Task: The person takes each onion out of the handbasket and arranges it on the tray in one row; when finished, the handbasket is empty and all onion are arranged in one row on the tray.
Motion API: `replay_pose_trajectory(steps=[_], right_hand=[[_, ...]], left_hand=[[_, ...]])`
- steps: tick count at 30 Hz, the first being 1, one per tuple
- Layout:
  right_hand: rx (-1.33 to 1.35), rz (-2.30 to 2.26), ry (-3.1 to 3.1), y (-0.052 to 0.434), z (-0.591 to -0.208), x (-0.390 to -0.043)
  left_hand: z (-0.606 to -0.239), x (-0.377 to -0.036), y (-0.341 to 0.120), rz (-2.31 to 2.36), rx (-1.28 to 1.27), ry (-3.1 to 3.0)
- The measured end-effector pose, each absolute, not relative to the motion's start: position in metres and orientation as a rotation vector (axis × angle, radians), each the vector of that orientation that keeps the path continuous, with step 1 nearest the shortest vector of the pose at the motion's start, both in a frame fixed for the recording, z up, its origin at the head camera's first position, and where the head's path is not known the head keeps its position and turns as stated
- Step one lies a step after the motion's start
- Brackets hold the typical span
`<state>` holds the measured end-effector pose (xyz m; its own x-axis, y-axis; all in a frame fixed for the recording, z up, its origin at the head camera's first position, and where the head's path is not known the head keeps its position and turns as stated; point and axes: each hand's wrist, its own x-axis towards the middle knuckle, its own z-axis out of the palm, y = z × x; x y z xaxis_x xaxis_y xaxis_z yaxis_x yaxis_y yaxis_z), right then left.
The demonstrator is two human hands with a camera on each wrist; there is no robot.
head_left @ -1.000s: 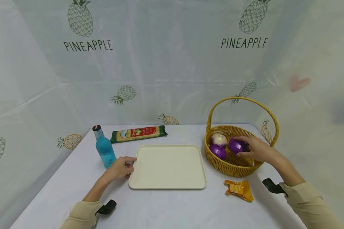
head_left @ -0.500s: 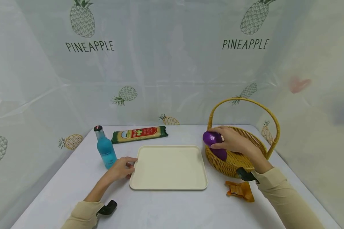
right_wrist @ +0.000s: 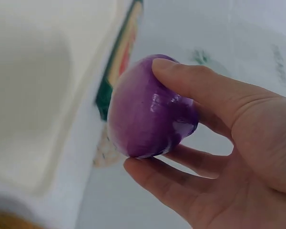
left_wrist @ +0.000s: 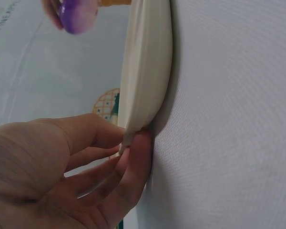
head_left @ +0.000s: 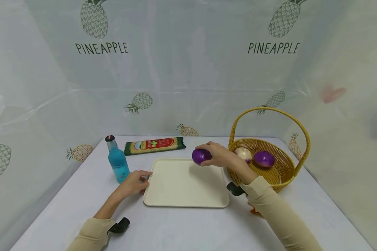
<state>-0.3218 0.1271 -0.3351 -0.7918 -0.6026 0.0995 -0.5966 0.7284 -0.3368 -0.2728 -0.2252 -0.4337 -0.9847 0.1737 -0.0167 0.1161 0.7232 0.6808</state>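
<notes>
The right hand (head_left: pixel 221 157) is up over the far right part of the cream tray (head_left: pixel 182 188), fingers and thumb curled round a purple onion (head_left: pixel 201 156). The right wrist view shows it plainly: the thumb lies across the top of the onion and the fingers cup it from beneath, with the tray's pale surface just below and to the side. The onion is clear of the tray, held in the air above it.

Over on the other side, the left hand (head_left: pixel 133 183) rests at the tray's near left corner. The left wrist view catches the fingers (left_wrist: pixel 133 167) lightly bent, their tips touching the tray's rim where it meets the worktop (head_left: pixel 182 226); they do not wrap round it.

The tray sits in the middle of the worktop. Just beside its right edge stands a woven yellow basket (head_left: pixel 281 174) with a tall hoop handle, towards the right edge of the worktop. Inside it lie a second purple onion (head_left: pixel 264 159) and a pale onion (head_left: pixel 243 153), close together.

Near the left hand, a blue bottle (head_left: pixel 117 162) stands upright, just left of the tray's far left corner. Behind the tray, along the far edge of the worktop, lies a long green and red packet (head_left: pixel 155 145). An orange wrapper (head_left: pixel 254 211) peeks out from under the right sleeve, near the tray's near right corner.
</notes>
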Motion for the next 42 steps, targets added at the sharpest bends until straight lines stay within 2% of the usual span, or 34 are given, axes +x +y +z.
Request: replay_pose_trajectory(steps=[9,23,42], right_hand=[[-0.999,-0.505,2.811,0.069,-0.362,-0.335],[-1.153,-0.535,2.815,-0.007,-0.39,-0.356],[-1.084,-0.583,2.85,-0.025,-0.404,-0.361]], left_hand=[[-0.431,-0.27,-0.221,1.135,0.242,2.813],[-0.433,-0.271,-0.222,1.162,0.241,2.783],[-0.43,-0.27,-0.224,1.149,0.263,2.789]])
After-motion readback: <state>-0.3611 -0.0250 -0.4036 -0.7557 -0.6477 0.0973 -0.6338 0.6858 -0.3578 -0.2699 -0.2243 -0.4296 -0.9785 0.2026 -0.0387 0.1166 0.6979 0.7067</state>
